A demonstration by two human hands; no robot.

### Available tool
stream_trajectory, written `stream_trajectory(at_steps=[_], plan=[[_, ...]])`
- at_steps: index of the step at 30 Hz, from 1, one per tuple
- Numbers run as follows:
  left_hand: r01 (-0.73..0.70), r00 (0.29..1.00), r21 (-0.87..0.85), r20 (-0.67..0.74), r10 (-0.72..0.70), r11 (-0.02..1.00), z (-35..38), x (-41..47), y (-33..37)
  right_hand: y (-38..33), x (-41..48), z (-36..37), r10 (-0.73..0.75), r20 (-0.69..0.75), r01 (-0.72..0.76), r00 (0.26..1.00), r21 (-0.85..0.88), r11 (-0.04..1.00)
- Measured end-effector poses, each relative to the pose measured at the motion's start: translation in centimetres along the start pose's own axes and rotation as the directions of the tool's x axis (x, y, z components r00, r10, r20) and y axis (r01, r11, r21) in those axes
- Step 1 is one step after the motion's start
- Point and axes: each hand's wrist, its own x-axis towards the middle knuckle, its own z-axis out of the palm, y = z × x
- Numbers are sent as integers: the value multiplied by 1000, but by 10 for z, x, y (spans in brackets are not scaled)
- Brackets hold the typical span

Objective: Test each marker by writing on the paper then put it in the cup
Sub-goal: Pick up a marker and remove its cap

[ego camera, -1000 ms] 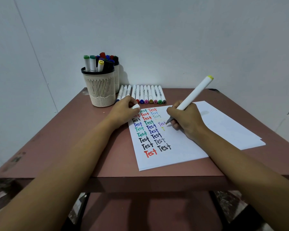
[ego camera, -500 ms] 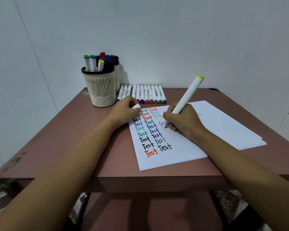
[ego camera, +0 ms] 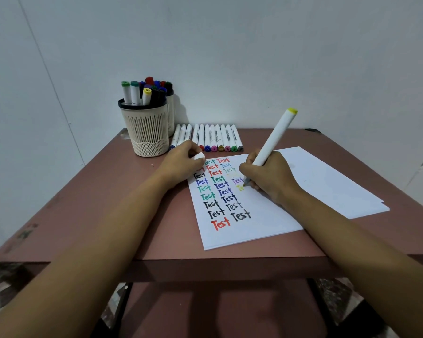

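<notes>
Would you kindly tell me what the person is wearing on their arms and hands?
Nothing visible is worn. No sleeves show up to the frame's edge, and the left hand and right hand carry no gloves, rings, watch or bracelet.

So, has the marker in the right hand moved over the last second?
Yes. The marker has tilted left, its yellow end now nearer the cup; its tip stays on the paper just below the purple Test.

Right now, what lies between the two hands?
In the head view, between the left hand and the right hand lies the sheet of paper, covered there with coloured "Test" words.
</notes>
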Motion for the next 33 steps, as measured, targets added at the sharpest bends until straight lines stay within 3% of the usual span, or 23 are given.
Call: stream_trajectory(at_steps=[8,13,22,28,33], plan=[[-4,1000,20,-13,5,1000,0,0,0,0,0,0,0,-3,0,1000,-27,1000],[-11,1000,19,-5,12,1000,0,-1,1,3,2,-1,18,-123,-17,992,10,1000],[-4,1000,15,-1,4,1000,0,-1,2,1,3,0,23,-64,-26,998,-55,998],[-5,1000,16,-5,5,1000,0,-2,2,4,6,-2,27,-97,-26,995,4,1000],[-12,1000,32,0,12,999,0,-3,4,4,3,0,-32,-94,26,995,-69,997]])
